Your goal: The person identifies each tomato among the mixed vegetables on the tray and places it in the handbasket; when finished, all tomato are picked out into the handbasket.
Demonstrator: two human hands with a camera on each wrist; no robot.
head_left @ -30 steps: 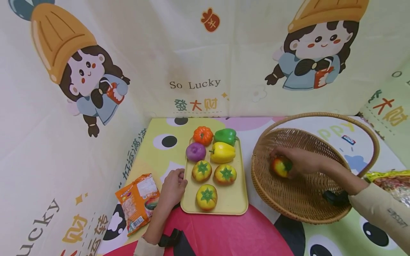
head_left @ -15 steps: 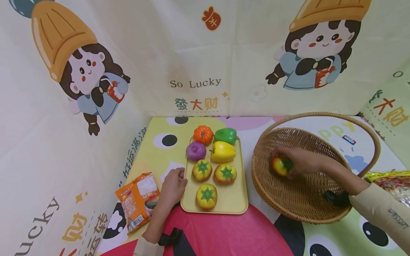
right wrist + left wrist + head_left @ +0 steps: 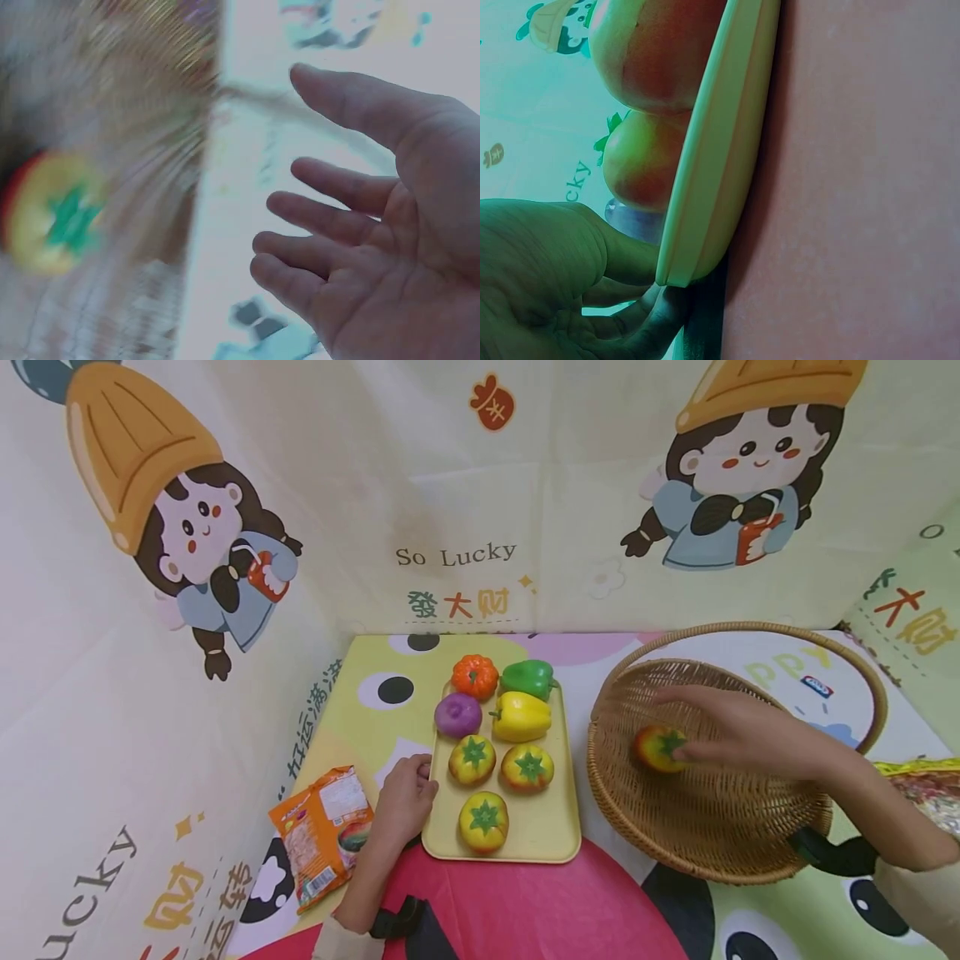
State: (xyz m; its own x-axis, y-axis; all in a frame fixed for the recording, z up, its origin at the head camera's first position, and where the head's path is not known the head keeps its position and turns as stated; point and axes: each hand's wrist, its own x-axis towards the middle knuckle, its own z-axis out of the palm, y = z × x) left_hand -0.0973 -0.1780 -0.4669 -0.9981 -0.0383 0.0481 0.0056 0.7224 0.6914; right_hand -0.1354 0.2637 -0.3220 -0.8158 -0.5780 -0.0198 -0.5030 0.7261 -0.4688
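Observation:
In the wicker basket point(image 3: 735, 852) lies a red-and-yellow toy persimmon point(image 3: 658, 748) with a green star-shaped top. Just above and right of it, my right hand point(image 3: 738, 735) hovers with fingers spread and nothing in them; the right wrist view shows the open palm point(image 3: 375, 247) apart from the fruit. My left hand point(image 3: 407, 797) pinches the left rim of a pale yellow tray point(image 3: 536, 847), thumb on top and fingertips beneath. On the tray stand several more persimmons point(image 3: 483, 822), a yellow bell pepper point(image 3: 522, 717), a green bell pepper point(image 3: 528, 679), a purple onion-like vegetable point(image 3: 458, 716) and an orange pumpkin point(image 3: 475, 677).
An orange snack packet point(image 3: 322, 835) lies left of the left forearm. At the right edge, a yellow-edged bag point(image 3: 926, 789) is partly hidden by the right arm. The basket's tall handle point(image 3: 873, 685) arches over its far side. Printed cloth walls point(image 3: 450, 485) enclose the table.
My right hand has let go of the persimmon in the basket, opened, and drawn back up and to the right. The left hand and the tray stay where they were.

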